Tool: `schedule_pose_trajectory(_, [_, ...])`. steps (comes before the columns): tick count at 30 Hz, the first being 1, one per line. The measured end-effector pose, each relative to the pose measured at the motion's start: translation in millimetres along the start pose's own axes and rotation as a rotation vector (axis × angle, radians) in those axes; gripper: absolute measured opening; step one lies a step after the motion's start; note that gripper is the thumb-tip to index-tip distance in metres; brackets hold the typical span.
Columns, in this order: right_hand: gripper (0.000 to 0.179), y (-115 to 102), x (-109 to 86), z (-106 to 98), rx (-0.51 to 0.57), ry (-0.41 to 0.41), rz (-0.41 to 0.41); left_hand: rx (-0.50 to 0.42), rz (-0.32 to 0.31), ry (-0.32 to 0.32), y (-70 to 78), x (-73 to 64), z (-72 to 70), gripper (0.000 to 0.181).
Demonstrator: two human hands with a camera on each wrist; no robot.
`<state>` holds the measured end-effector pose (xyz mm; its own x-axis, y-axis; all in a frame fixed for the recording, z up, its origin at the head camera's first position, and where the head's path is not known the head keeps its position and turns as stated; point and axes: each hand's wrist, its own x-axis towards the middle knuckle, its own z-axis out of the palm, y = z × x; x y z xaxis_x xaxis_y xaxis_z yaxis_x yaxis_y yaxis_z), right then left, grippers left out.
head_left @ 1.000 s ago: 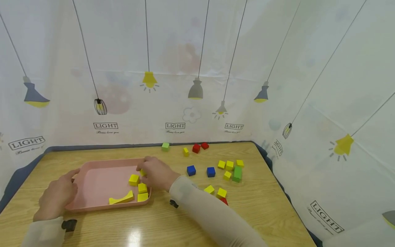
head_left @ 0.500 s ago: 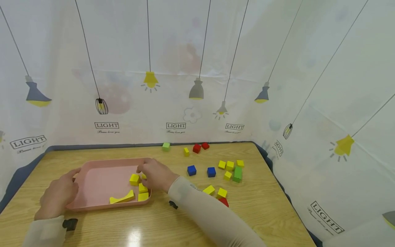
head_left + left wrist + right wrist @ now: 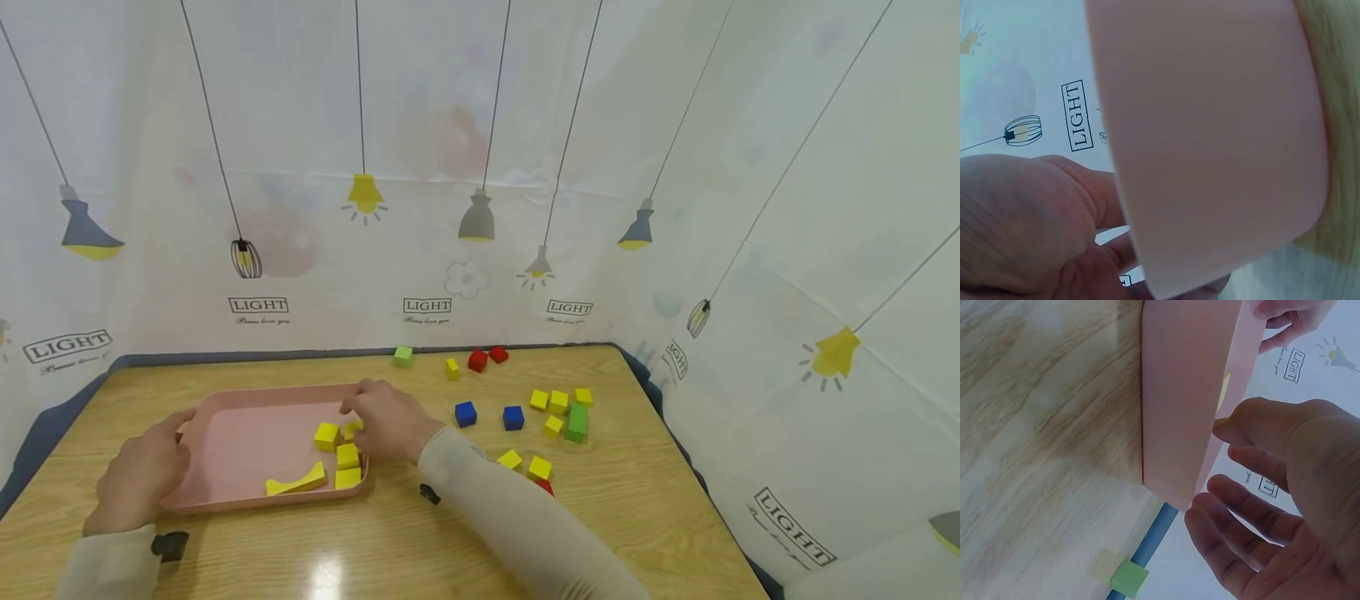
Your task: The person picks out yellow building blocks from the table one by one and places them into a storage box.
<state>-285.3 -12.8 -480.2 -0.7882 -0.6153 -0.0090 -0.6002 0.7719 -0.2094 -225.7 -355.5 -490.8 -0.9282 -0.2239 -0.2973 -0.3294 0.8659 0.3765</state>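
Note:
A pink tray [image 3: 255,442] lies on the left part of the table. My left hand [image 3: 146,471] holds its left end, with fingers curving past the corner of the tray wall [image 3: 1210,144] in the left wrist view. My right hand [image 3: 392,421] hovers over the tray's right rim, fingers loosely bent and apart. Its thumb [image 3: 1241,425] is right at the rim in the right wrist view. Just below those fingers sits a yellow block [image 3: 351,430], partly hidden. Beside it are several yellow cubes [image 3: 327,437] and a yellow arch-shaped block [image 3: 296,481] near the front wall.
Right of the tray are two blue cubes [image 3: 466,413], several yellow blocks [image 3: 558,402] and a green block [image 3: 577,423]. A red piece [image 3: 545,486] is partly covered by my right sleeve [image 3: 517,517]. Red blocks [image 3: 477,360] and a light green cube [image 3: 403,357] lie along the back edge.
My right hand has let go of the yellow block, which now rests in the tray, and has drawn slightly right. My left hand stays at the tray's left end.

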Motion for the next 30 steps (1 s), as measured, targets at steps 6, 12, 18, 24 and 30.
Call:
schedule_pose_trajectory(6, [0.044,18,-1.0,-3,0.054,0.019,0.042,-0.005,-0.013,0.013,-5.1,8.0,3.6,0.068])
schedule_pose_trajectory(12, [0.047,39,-0.1,-9,0.029,0.076,0.059,-0.001,-0.006,-0.003,-2.1,3.7,0.1,0.068])
schedule_pose_trajectory(18, [0.052,66,0.2,-9,0.038,0.092,0.145,-0.003,0.002,-0.013,-2.6,2.1,-1.0,0.068])
schedule_pose_trajectory(24, [0.052,93,4.1,-8,0.017,0.092,0.248,-0.003,-0.010,-0.009,-7.3,9.8,0.8,0.068])
schedule_pose_trajectory(30, [0.051,115,4.5,-6,0.003,0.098,0.350,-0.006,-0.004,-0.010,-6.2,8.2,0.7,0.067])
